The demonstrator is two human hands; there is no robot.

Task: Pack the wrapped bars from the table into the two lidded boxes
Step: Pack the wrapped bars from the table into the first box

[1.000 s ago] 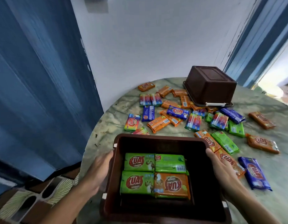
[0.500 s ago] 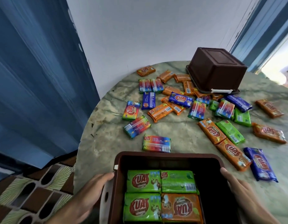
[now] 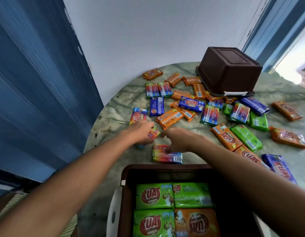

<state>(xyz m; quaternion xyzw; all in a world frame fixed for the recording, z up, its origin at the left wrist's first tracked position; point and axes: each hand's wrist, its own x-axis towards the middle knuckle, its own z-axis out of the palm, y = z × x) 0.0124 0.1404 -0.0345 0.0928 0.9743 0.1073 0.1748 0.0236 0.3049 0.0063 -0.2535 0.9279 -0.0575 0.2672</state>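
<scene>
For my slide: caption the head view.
Both hands reach for rainbow bars beyond the open box.

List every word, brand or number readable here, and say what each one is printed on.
"KUAT": green bar in the open box, near left.
"KUAT": green bar in front of it.
"KUAT": blue bar on the table.
"KUAT": rainbow bar beyond the left hand.
"KUAT", seen upside down: orange bar right of the right hand.
Barcodes and small print on the wrappers: too small to read.
Upturned brown box: no text.
</scene>
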